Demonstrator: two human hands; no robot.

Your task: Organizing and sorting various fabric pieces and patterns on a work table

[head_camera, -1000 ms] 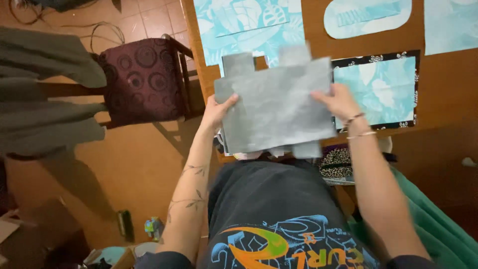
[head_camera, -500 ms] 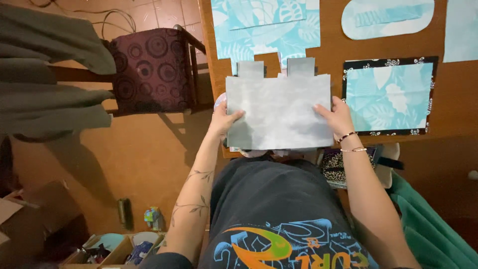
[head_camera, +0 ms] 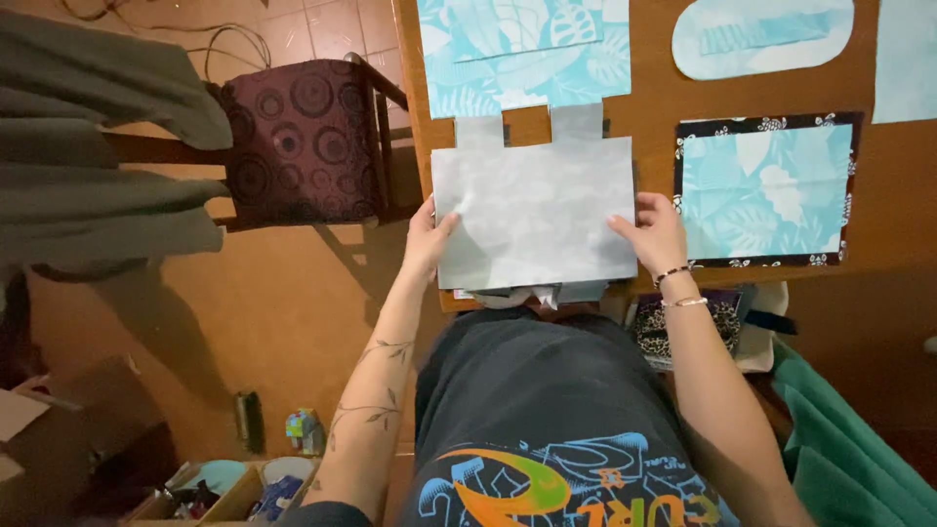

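— At the near edge of the wooden surface [head_camera: 654, 117], what do the hands have?

— A pale grey fabric piece [head_camera: 535, 210], rectangular with two small tabs along its far side. The left hand [head_camera: 427, 239] is closed on its left edge, thumb lying on top. The right hand [head_camera: 656, 232] grips the right edge the same way, fingers curled over it.

— Is the piece flat on the surface?

— It looks spread roughly level over the edge nearest the person's body; whether it rests fully down I cannot tell. A few more layers peek out just under its near side.

— What lies around it?

— Beyond the tabs, a large light blue leaf-print fabric [head_camera: 527, 49]. To the right, a blue leaf-print rectangle with a dark patterned border [head_camera: 766, 190], just beside the right hand. Farther back, a pale blue oval piece [head_camera: 761, 34].

— And off the surface?

— A chair with a dark red circle-patterned seat [head_camera: 303, 141] stands to the left on the tiled floor, and grey cloth [head_camera: 98, 166] is draped at the far left. Bracelets circle the right wrist.
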